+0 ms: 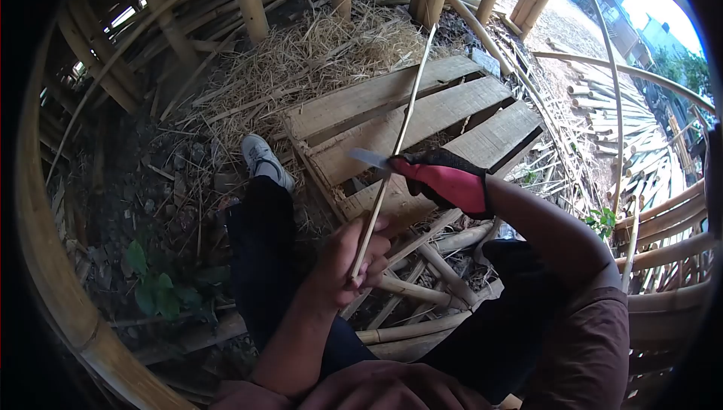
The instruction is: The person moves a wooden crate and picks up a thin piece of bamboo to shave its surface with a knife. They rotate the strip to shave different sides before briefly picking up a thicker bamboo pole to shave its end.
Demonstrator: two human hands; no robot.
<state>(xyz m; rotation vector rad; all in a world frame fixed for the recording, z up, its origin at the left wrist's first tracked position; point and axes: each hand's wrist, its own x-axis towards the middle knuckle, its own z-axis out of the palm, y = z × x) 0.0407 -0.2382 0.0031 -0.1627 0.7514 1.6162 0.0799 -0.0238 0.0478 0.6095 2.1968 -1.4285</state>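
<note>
A long thin bamboo strip [407, 116] slants up and away from my lap, over a wooden pallet [422, 128]. Its near end is in my bare left hand [354, 256], whose fingers wrap round it. My right hand [444, 182], in a red and black glove, is closed on a knife [367, 158]. The pale blade points left and lies close by the strip, near its middle. Whether the blade touches the strip I cannot tell. The knife's handle is hidden inside the glove.
Straw-like shavings [316, 64] lie heaped behind the pallet. Bamboo posts [248, 3] stand at the back, and cut poles [640, 139] lie in piles to the right. A curved bamboo pole [83, 320] borders the left side. My shoe [265, 160] rests left of the pallet.
</note>
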